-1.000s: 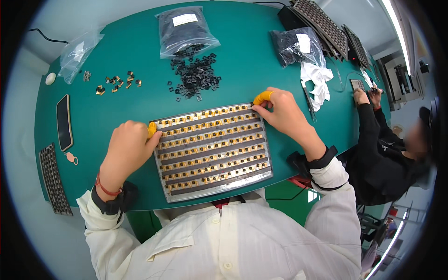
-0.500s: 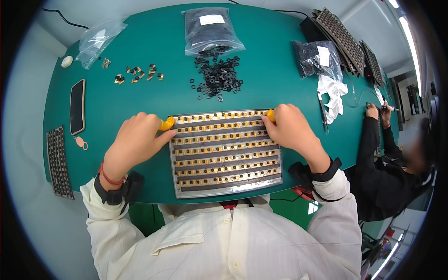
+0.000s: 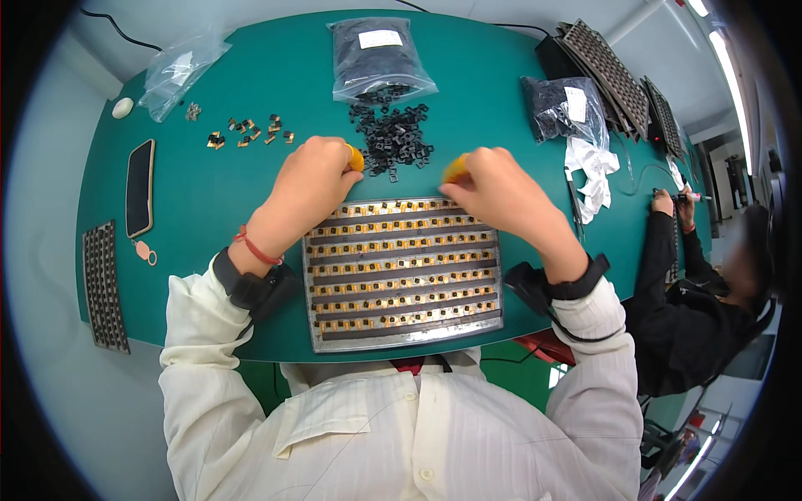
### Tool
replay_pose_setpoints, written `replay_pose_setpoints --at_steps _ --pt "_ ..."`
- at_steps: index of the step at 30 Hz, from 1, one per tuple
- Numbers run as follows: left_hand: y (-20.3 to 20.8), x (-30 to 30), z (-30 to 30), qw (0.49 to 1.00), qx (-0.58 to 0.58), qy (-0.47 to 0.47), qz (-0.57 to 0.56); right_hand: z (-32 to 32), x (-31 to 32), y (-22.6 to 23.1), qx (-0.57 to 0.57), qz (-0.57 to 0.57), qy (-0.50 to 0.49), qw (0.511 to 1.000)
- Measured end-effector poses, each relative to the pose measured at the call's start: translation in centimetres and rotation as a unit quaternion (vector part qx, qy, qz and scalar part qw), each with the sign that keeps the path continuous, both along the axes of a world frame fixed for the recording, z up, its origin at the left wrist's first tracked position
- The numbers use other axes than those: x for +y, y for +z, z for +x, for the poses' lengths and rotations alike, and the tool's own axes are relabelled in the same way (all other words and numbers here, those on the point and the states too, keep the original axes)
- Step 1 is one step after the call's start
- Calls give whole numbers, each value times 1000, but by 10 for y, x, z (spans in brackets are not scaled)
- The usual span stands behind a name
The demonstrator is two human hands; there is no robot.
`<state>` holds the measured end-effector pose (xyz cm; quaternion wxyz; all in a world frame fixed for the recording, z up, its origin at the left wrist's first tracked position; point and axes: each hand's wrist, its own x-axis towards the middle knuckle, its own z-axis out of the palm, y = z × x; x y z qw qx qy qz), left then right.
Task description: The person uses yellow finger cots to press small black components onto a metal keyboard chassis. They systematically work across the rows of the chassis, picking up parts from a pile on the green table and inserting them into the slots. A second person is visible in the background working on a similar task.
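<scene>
A metal tray (image 3: 405,336) lies on the table in front of me, lined with rows of small black-and-gold parts between dark strips. Beyond its far edge is a heap of small black square frames (image 3: 393,138). My left hand (image 3: 316,174) is at the heap's left side, thumb and yellow-covered finger drawn together; whatever is between them is too small to make out. Above the tray's far right part is my right hand (image 3: 497,188), fingers curled, a yellow cover on one. Motion blurs its fingertips, so I cannot see whether they hold anything.
Behind the heap lies a clear bag of black pieces (image 3: 376,63); another bag (image 3: 564,108) and stacked trays (image 3: 606,75) are at far right. Loose black-and-gold parts (image 3: 251,129), a phone (image 3: 140,188) and a narrow tray (image 3: 104,288) are leftward. A co-worker (image 3: 693,309) sits at right.
Both hands have left the tray's far corners and moved inward and away from me, toward the black heap. The tray stays about where it was.
</scene>
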<state>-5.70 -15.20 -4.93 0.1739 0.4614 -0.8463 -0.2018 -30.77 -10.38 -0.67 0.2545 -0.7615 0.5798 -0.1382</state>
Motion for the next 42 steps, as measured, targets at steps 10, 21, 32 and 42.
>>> replay_pose_setpoints --at_steps 10,21,32,42 --pt "8 13 31 996 -50 67 10 52 -25 -31 36 8 -14 999" --pt "6 14 40 999 -24 40 -14 26 -23 -18 -32 0 -26 999" --pt "22 20 55 999 30 -8 41 44 -22 -25 -6 -11 -16 1000" --pt "10 34 48 997 -28 -58 -36 25 -8 -14 0 -86 40 995"
